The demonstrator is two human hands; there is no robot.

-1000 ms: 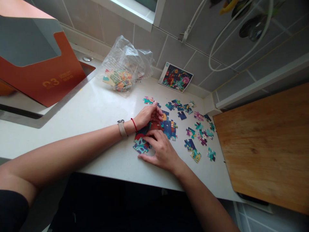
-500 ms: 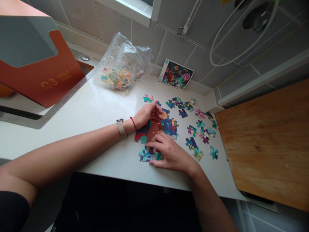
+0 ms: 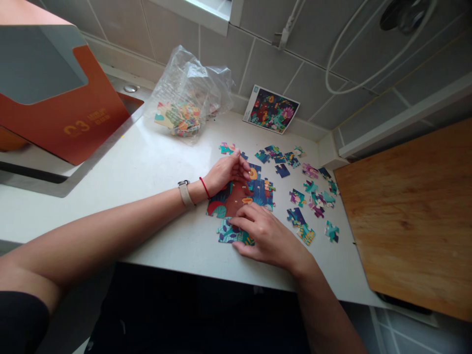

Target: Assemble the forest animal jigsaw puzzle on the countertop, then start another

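A partly joined jigsaw puzzle (image 3: 236, 199) with a brown animal on dark blue lies flat on the white counter. My left hand (image 3: 229, 172) rests over its upper left part, fingers loosely bent and thumb apart, holding nothing that I can see. At the puzzle's lower edge, my right hand (image 3: 263, 235) has its thumb and fingers on a joined strip of teal leafy puzzle pieces (image 3: 226, 232). The fingers cover part of this strip, so I cannot tell whether it is locked into the puzzle. Above my left hand sits a loose pink and teal piece (image 3: 226, 148).
Several loose puzzle pieces (image 3: 317, 201) are scattered right of the puzzle. A picture card (image 3: 272, 109) leans on the tiled wall. Behind stands a clear plastic bag (image 3: 188, 98) of pieces. An orange box (image 3: 73, 113) is at left, a wooden board (image 3: 409, 216) at right.
My right hand has slid the leafy strip slightly right and up along the puzzle's lower edge. My left hand stays put. The view has shifted a little.
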